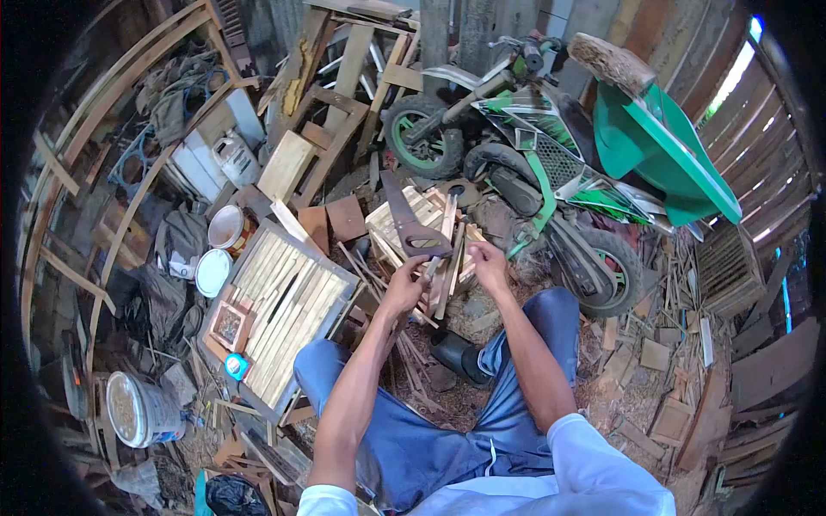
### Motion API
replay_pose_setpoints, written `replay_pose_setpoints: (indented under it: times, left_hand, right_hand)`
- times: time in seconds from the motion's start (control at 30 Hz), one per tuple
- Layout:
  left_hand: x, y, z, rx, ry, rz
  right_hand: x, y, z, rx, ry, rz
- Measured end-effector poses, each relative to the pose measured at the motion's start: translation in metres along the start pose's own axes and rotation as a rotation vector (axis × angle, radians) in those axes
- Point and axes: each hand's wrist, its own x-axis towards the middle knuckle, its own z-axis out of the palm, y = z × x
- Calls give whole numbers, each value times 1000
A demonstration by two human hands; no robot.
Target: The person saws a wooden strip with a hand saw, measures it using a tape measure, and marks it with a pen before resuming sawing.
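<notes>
A hand saw rests on a small stack of pale wooden slats, its brown handle toward me. Just below that handle, my left hand is closed, its fingers around the end of a narrow wooden strip. My right hand is a short way to the right, fingers pinched together beside upright wood pieces. Whatever is between those right fingertips is too small to make out. More thin strips stand and lean between the two hands.
To my left is a slatted wooden panel carrying a small wooden frame and a blue tape measure. Buckets stand farther left. A green motorcycle and green wheelbarrow tray stand ahead right. Wood scraps litter the ground.
</notes>
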Motion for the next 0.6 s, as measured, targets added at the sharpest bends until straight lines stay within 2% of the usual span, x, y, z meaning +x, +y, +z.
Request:
replay_pose_setpoints:
  times: [0.03,0.07,0.17,0.2,0.23,0.3,0.33,0.43,0.6]
  left_hand:
    - [-2,-1,-3,-54,9,-13]
    - [-5,-3,-6,-109,24,-26]
    - [-20,-5,-19,-249,46,-10]
    - [-31,7,-25,-284,45,-50]
    - [-41,18,-31,-317,43,-86]
    - [-56,10,-40,-234,103,-24]
    - [-64,8,-47,-261,116,-38]
    - [-93,-3,-66,-358,160,-51]
    - [-144,-9,-92,-408,257,-88]
  right_hand:
    - [-5,-16,7,127,-143,56]
    - [-14,-30,13,15,-179,-93]
    - [-36,-69,29,295,-444,62]
    - [-34,-64,37,345,-515,30]
    - [-34,-67,44,330,-537,22]
    - [-37,-73,56,299,-572,7]
    - [-40,-83,60,277,-606,87]
    - [-61,-115,80,235,-730,142]
    - [-90,-117,126,311,-723,122]
